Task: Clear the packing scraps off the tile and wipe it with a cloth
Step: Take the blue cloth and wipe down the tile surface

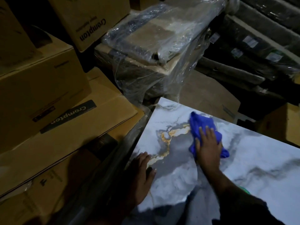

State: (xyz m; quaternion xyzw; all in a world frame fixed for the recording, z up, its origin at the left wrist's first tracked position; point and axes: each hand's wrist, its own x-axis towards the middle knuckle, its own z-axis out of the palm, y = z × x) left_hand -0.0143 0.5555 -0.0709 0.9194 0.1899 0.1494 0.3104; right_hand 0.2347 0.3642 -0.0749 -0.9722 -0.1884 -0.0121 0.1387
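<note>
A large glossy white tile [253, 161] with grey and gold marble veins fills the lower right. On its upper middle lies a crumpled blue cloth [201, 125], and my right hand [208, 146] presses flat on top of it. My left hand [142, 174] rests palm down on the tile's left edge, fingers spread, holding nothing. No loose scraps show on the lit part of the tile.
Stacked brown cardboard boxes [48, 101] stand close on the left. A bundle wrapped in clear plastic sheet [155, 51] sits just beyond the tile's far corner. Dark wrapped packs [259, 46] are stacked at the back right. Another box [282, 127] stands at the right.
</note>
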